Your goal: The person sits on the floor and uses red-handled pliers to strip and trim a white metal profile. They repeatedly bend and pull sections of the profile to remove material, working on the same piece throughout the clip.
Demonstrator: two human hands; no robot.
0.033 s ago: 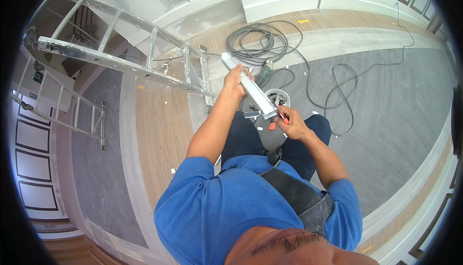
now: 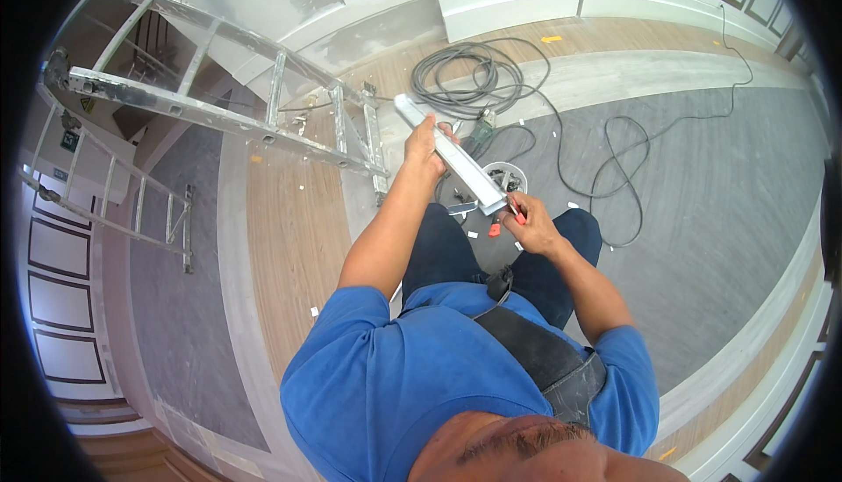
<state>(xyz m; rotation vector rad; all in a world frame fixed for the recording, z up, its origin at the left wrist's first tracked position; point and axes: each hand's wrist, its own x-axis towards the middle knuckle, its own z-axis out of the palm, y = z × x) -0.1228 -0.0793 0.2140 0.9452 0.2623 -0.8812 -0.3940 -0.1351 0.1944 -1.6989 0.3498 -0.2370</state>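
My left hand [image 2: 424, 149] is wrapped round a long pale metal channel [image 2: 465, 164], which slants from far left down toward my lap. At its near end, my right hand [image 2: 532, 226] grips a red-handled tool [image 2: 519, 216] that looks like pliers or snips; its jaws are partly hidden by my fingers. A second red piece [image 2: 495, 230] shows just left of that hand, and I cannot tell whether it is the other handle. Below the channel's near end is a small flat metallic piece [image 2: 462, 207].
Just beyond the channel stand a white bucket [image 2: 524, 173] of small dark items and a green power tool [image 2: 480, 134]. A coiled cable [image 2: 469, 78] trails rightward across the grey floor [image 2: 702, 219]. An aluminium ladder [image 2: 228, 118] occupies the left. White scraps dot the floor.
The channel has shifted slightly up and to the left, its far end most visibly, and my left hand has moved with it. My right hand stays nearly in place.
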